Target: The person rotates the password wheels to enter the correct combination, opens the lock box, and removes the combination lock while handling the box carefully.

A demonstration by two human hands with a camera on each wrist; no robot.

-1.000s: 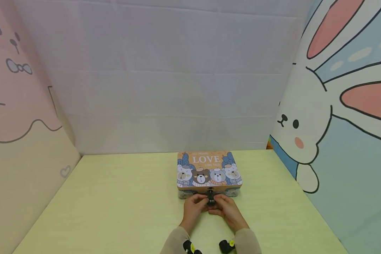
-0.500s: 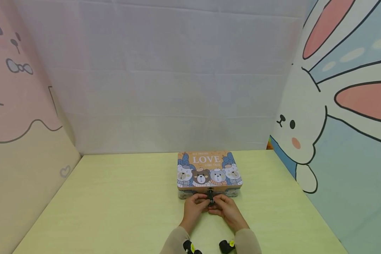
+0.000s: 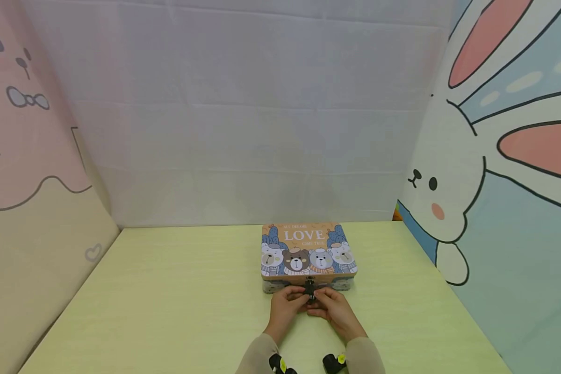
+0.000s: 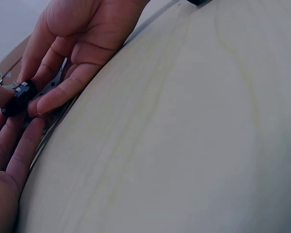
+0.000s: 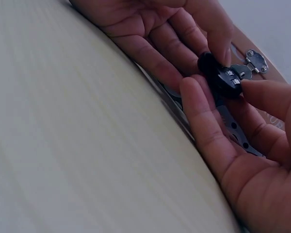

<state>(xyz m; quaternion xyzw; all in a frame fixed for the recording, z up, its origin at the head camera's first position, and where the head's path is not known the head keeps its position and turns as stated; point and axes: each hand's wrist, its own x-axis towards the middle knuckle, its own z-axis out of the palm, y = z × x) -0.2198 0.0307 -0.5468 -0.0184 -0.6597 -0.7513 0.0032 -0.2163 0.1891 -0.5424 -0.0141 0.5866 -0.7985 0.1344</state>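
Observation:
A black combination padlock (image 5: 222, 80) with small white-marked dials hangs at the front latch of a tin box (image 3: 304, 254) printed with cartoon bears and the word LOVE. My left hand (image 3: 285, 311) pinches the padlock from the left, its thumb on the front. From the other side my right hand (image 3: 334, 309) pinches it between thumb and fingers. The silver hasp (image 5: 254, 63) shows beside the padlock in the right wrist view. Fingers of both hands curl underneath, close to the box's front wall. The dial digits are too small to read.
The box stands on a pale yellow table (image 3: 182, 291), toward its back edge. Behind is a white cloth backdrop (image 3: 243, 119). Cartoon-printed panels (image 3: 519, 249) flank the table. Black wrist devices (image 3: 334, 362) sit at both sleeve cuffs.
My left thumb has shifted slightly right, further over the padlock's face. The box stays put, and both hands keep their places at the latch.

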